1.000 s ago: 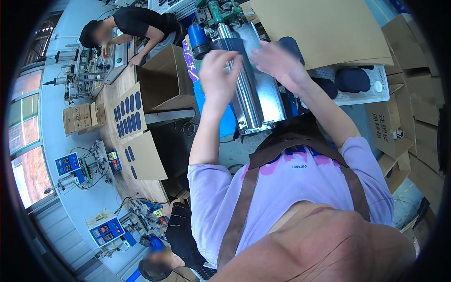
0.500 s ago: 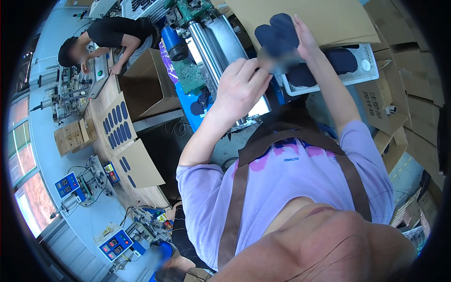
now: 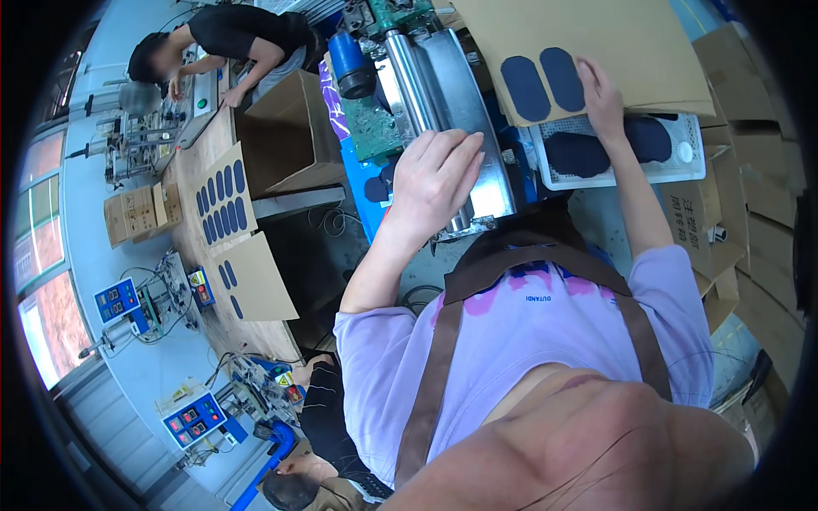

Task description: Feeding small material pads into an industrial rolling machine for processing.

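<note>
Two dark navy oval pads (image 3: 526,88) lie flat side by side on a brown cardboard sheet (image 3: 630,51) at the upper right. My right hand (image 3: 601,100) is open, its fingers stretched along the edge of the right-hand pad. My left hand (image 3: 433,183) hovers in front of a metal roller machine (image 3: 479,106), fingertips pressed together; whatever they pinch, if anything, is hidden. Below the sheet, partly under my right wrist, a white plastic basket (image 3: 588,180) holds more dark pads (image 3: 577,155) and a small white round piece (image 3: 685,152).
A blue motor (image 3: 351,66) sits beside the roller. Left of it stand an open cardboard box (image 3: 290,136) and a wooden table bearing a card with rows of dark pads (image 3: 223,192). One person (image 3: 243,43) works at the far left, another (image 3: 319,460) at the bottom. Cardboard boxes (image 3: 724,94) stack at right.
The two pads, fanned between my hands before, now lie flat on the cardboard sheet. My left hand has drawn away from them, while my right stays beside them. The whole view has shifted somewhat.
</note>
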Tool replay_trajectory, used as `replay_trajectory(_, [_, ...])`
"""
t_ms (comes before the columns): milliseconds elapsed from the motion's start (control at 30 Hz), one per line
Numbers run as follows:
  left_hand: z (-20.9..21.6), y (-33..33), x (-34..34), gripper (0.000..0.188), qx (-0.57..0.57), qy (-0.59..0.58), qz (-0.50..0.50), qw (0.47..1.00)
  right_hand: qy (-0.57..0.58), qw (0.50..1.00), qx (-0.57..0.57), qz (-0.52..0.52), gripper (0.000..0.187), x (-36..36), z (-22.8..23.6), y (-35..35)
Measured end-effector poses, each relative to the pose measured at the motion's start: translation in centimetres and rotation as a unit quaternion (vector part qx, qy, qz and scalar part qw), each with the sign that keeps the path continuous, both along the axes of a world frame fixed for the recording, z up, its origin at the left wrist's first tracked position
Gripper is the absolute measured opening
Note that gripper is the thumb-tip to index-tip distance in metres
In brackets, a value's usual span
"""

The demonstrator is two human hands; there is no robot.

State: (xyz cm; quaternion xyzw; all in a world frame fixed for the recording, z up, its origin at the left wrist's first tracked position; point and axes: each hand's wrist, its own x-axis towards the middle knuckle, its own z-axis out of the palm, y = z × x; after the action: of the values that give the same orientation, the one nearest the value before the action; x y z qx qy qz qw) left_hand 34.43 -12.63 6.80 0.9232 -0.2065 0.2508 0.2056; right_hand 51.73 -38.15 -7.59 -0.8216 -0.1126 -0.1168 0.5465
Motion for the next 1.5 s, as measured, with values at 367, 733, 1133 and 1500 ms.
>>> replay_trajectory(367, [-0.6,1.1,-0.7,0.017,-0.027,0.008,0.015,1.0,-0.014,0.943,-0.294,0.158,0.008,-9.3,-7.0,-5.4])
replay_trajectory(733, [0.2,-0.2,-0.7,0.015,-0.047,0.086,0.022,0.995,0.177,0.95,-0.217,0.14,0.006,-9.0,-2.2,-5.8])
replay_trajectory(1133, [1.2,-1.6,1.7,0.03,-0.288,0.456,-0.016,0.842,-0.174,0.957,-0.064,0.221,0.012,-11.0,11.1,4.7])
replay_trajectory(1500, [-1.2,0.9,1.8,0.029,-0.484,0.358,0.056,0.796,0.387,0.824,0.34,0.235,0.021,-7.2,5.5,6.3])
